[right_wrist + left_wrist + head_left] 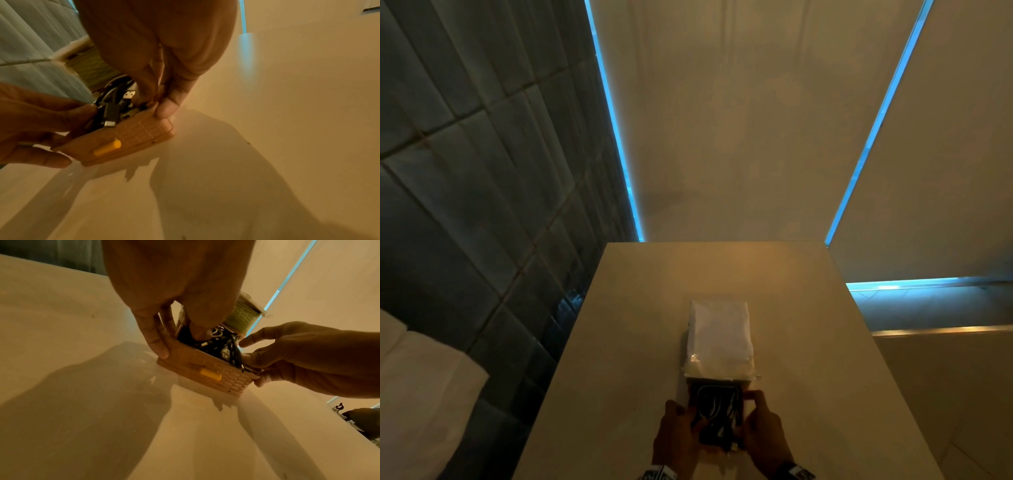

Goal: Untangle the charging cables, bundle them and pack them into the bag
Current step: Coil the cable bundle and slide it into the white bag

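Two hands are on the bag (pixel 717 404) low in the centre of the head view, where it lies on the pale counter (pixel 619 342) with its white flap (pixel 719 335) thrown open toward the top of the frame. Your left hand (pixel 677 435) curls round the bag's left edge, thumb down among the charging cables (pixel 714 416); your right hand (pixel 763 426) pinches the right edge, fingertips on the rim. The cables sit in the open mouth, between your two hands and touching the thumbs, as a dark loose coil. In the right wrist view a black plug (pixel 111 113) lies over the textured front wall (pixel 141 131), left of centre in the frame, and a silver USB end (pixel 129 94) stands up just above it. Judgement: the main risk is closing the flap onto that protruding plug, which would stop the yellow catch (pixel 107 147) from meeting its mate and could kink the lead. A second risk: the coil looks unbound from here (cannot confirm a tie), so releasing your thumb may let it spring up and spill over the rim. The bag's near edge looks raised off the counter in both wrist views, so a one-sided push could tip it.
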`<state>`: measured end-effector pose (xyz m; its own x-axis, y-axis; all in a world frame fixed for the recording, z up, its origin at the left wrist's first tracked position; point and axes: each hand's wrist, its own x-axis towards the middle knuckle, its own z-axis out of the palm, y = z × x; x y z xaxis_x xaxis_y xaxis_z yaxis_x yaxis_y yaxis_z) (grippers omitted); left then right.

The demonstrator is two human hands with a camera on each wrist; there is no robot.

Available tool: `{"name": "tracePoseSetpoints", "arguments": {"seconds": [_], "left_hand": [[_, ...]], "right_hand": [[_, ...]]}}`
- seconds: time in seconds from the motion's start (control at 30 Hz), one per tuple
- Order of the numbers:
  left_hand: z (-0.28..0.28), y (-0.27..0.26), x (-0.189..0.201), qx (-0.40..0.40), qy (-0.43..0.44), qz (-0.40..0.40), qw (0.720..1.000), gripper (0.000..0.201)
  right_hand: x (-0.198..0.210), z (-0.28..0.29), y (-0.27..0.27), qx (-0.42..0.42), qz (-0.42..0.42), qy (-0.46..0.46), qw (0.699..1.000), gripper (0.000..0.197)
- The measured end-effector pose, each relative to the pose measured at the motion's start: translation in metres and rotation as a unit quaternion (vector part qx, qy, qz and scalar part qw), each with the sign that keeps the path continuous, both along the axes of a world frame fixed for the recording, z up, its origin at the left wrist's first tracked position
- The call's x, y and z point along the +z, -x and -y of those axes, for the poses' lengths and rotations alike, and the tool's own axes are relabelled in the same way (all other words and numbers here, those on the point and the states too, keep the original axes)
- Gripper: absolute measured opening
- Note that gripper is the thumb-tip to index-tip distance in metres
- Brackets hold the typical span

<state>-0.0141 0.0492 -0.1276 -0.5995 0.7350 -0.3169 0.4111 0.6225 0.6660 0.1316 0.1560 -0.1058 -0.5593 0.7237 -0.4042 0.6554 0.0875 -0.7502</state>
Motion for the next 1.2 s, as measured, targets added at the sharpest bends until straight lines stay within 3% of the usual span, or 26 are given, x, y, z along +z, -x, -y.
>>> {"name": "tracePoseSetpoints", "arguments": {"seconds": [0.1, 0.23, 0.4, 0.53, 0.6, 0.7, 0.77, 0.93, 1.03, 1.2], "left_hand": [[-0.002, 0.001, 0.005, -0.02, 0.03, -0.014, 0.999, 0.029], [0.001, 0.002, 0.004, -0.022, 0.031, -0.036, 0.999, 0.032], [-0.002, 0.001, 0.011, -0.005, 0.002, -0.072, 0.997, 0.025], [0.002, -0.003, 0.015, -0.022, 0.002, -0.096, 0.995, 0.01], [0.002, -0.007, 0.016, -0.053, 0.021, -0.111, 0.992, 0.022], [-0.002, -0.018, 0.02, -0.098, 0.08, -0.109, 0.986, 0.061], [-0.005, -0.024, 0.02, -0.125, 0.12, -0.103, 0.979, 0.076], [-0.002, -0.019, 0.017, -0.16, 0.126, -0.122, 0.971, 0.045], [0.0, -0.014, 0.02, -0.158, 0.11, -0.121, 0.974, 0.034], [0.0, -0.007, 0.021, -0.133, 0.093, -0.091, 0.983, 0.029]], "right_hand": [[0.001, -0.001, 0.0, 0.022, 0.009, -0.022, 0.999, 0.074], [0.001, 0.003, -0.001, 0.071, 0.047, -0.055, 0.995, 0.084], [0.001, 0.008, 0.001, 0.136, 0.064, -0.108, 0.983, 0.073], [-0.007, 0.003, 0.004, 0.129, 0.08, -0.114, 0.982, 0.059], [-0.009, 0.004, 0.004, 0.104, 0.079, -0.108, 0.986, 0.057], [-0.007, 0.005, 0.004, 0.069, 0.051, -0.081, 0.993, 0.068], [-0.006, 0.005, 0.004, 0.045, 0.04, -0.058, 0.996, 0.068], [-0.006, 0.004, -0.001, 0.012, 0.024, -0.043, 0.999, 0.019], [-0.014, 0.004, -0.007, -0.001, 0.004, -0.054, 0.999, 0.026], [-0.013, 0.003, -0.016, 0.05, 0.008, -0.032, 0.998, 0.03]]}}
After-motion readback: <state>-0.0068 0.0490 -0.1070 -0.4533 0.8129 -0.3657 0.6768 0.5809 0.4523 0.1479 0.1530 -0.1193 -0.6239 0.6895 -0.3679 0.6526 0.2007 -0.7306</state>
